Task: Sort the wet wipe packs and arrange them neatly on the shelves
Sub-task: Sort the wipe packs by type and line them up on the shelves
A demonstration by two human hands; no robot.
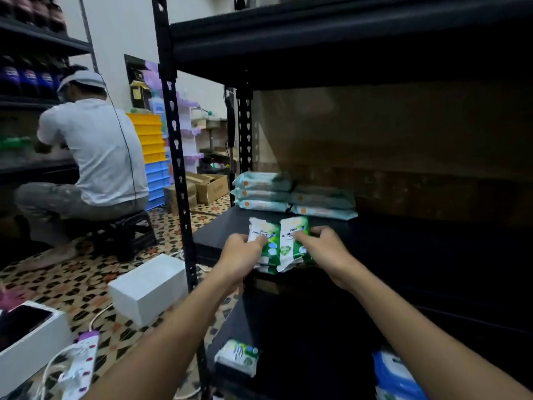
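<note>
Two green-and-white wet wipe packs sit side by side at the front of the black middle shelf (pixel 403 243). My left hand (pixel 240 252) grips the left green pack (pixel 264 230), thumb on top. My right hand (pixel 323 248) grips the right green pack (pixel 292 236). More green packs seem to lie under them. Behind, pale blue-green packs (pixel 262 192) form two stacks at the back left of the shelf. On the lower shelf lie a green-and-white pack (pixel 238 357) at the left and blue packs (pixel 395 376) at the right.
Black shelf uprights (pixel 180 180) frame the left side, with another shelf board overhead. On the patterned floor to the left are a white box (pixel 150 287), a power strip (pixel 82 362) with cables and an open white box (pixel 28 336). A person (pixel 92 157) sits on a stool facing away.
</note>
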